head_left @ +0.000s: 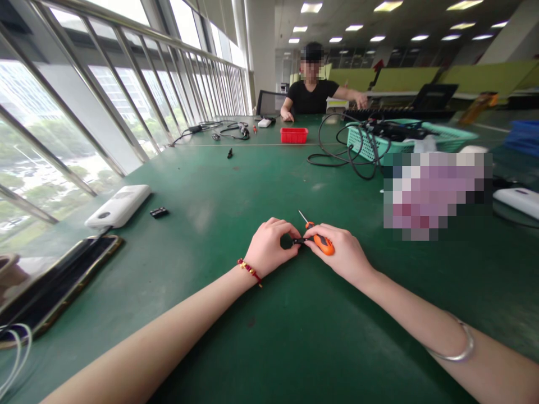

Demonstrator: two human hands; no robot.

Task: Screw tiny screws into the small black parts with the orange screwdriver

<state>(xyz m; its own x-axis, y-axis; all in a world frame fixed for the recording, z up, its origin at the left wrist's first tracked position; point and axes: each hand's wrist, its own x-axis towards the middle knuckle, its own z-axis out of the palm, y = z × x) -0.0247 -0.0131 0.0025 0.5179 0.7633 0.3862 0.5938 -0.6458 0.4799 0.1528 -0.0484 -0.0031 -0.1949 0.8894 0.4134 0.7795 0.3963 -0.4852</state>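
Note:
My left hand (273,244) is closed in a pinch on a small black piece (298,240), whose exact kind I cannot make out. My right hand (339,247) is wrapped round an orange-and-black screwdriver (324,245). The screwdriver's metal shaft points up and left, away from me, past the fingers, which cover part of the handle. The right fingertips also meet the black piece, so both hands are nearly touching over the green table (236,314).
A small black block (159,212), white power bank (126,205) and phone (63,280) lie left. Farther off are a red bin (293,135), black clip-like piece (229,153), cables (332,163) and a green basket (362,143). A person (309,95) sits opposite.

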